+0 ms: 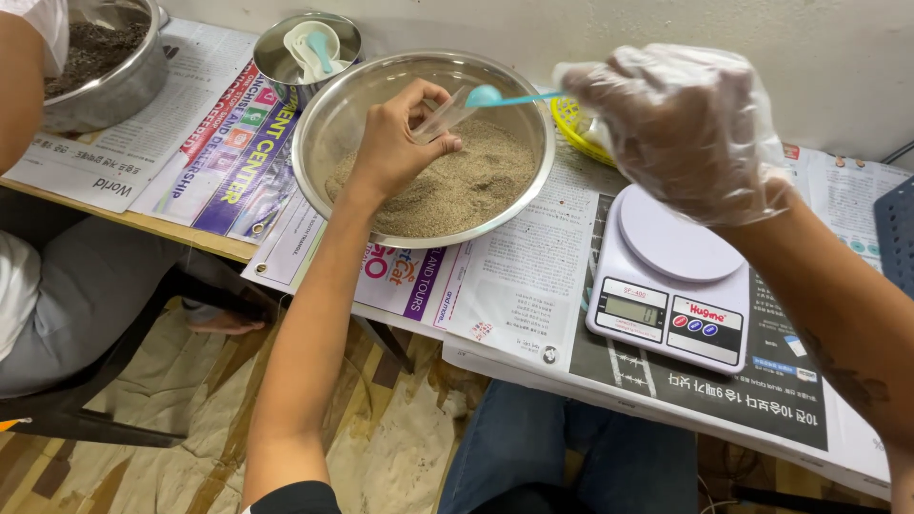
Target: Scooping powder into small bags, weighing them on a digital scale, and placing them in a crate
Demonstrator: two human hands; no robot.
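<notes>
My left hand point(395, 143) holds a clear tube point(443, 116) tilted over the seed bowl point(328, 124); my gloved right hand point(681, 128) pinches a blue spoon point(495, 96) at its mouth. Risk: the narrow opening and loose glove could spill seeds.

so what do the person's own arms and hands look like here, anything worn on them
The left hand is bare, with a dark short sleeve edge at the upper arm. The right hand wears a loose, clear, crinkled plastic glove that ends at the wrist; the forearm below it is bare, with a dark marking on it.
</notes>
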